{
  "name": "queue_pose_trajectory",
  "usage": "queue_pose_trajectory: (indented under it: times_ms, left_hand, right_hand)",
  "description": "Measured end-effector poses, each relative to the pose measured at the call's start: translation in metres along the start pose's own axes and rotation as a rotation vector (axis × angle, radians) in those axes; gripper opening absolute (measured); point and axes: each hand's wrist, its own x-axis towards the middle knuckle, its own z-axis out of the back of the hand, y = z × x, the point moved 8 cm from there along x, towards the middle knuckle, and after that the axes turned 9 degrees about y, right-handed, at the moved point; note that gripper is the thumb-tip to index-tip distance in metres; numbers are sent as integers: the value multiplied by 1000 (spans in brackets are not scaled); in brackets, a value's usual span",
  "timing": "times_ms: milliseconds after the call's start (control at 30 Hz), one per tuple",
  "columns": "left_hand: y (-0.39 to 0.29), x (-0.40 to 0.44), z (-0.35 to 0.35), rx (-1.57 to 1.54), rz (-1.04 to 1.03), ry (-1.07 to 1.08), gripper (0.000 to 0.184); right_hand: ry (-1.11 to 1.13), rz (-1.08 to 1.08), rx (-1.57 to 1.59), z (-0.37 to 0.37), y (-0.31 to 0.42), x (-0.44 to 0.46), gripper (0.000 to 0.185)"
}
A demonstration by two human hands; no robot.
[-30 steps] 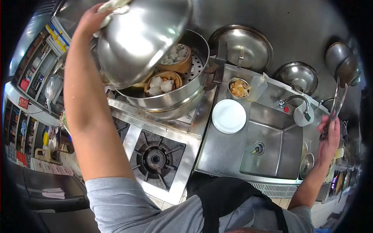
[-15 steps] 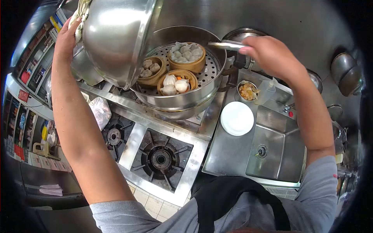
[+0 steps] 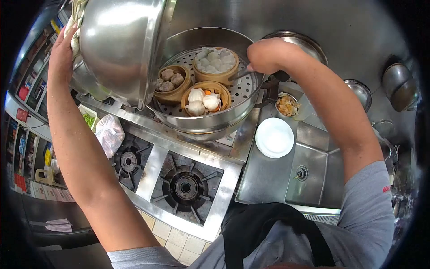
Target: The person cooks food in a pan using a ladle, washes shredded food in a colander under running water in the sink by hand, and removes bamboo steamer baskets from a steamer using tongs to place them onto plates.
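Observation:
My left hand (image 3: 61,54) grips a pale cloth (image 3: 77,20) at the top of a large domed steel lid (image 3: 118,45), which is held tilted on edge at the left side of the steamer (image 3: 210,123). Inside the steamer, on a perforated tray (image 3: 245,87), sit three bamboo baskets: one with pale dumplings on paper (image 3: 216,60), one with brown meat dumplings (image 3: 168,83), and one with white dumplings and orange bits (image 3: 204,101). Reaching over the right rim, my right hand (image 3: 268,54) is closed around metal tongs (image 3: 240,75), whose tips are beside the pale dumplings' basket.
Gas burners (image 3: 186,186) lie in front of the steamer. White plates (image 3: 274,137) are stacked beside a steel sink (image 3: 309,179). A bowl of food scraps (image 3: 286,105) stands behind them. At left are a plastic bag (image 3: 109,134) and a tub of greens (image 3: 88,117).
My right hand has lowered and moved left, bringing the tongs down into the steamer by the rear basket. My left hand and the lid have shifted slightly left.

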Motion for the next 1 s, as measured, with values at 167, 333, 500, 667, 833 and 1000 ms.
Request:
queue_pose_trajectory:
  times_ms: [167,333,500,667,833,1000]
  left_hand:
    - [-1,1,0,26,-37,-36,47]
    - [1,5,-7,27,-28,-15,48]
    - [-3,4,-13,44,-42,-2,48]
    - [0,8,-17,21,-17,-6,44]
    - [-2,13,-27,15,-3,22,44]
    - [-7,26,-40,266,-69,6,47]
  right_hand:
    - [5,101,-33,-19,30,31,30]
    - [-80,150,-132,-11,47,20,24]
    - [-319,150,-23,14,18,1,20]
    - [-494,101,19,60,-27,-78,22]
    - [-419,35,39,44,-82,-155,25]
    - [-188,-22,67,-41,-121,-187,19]
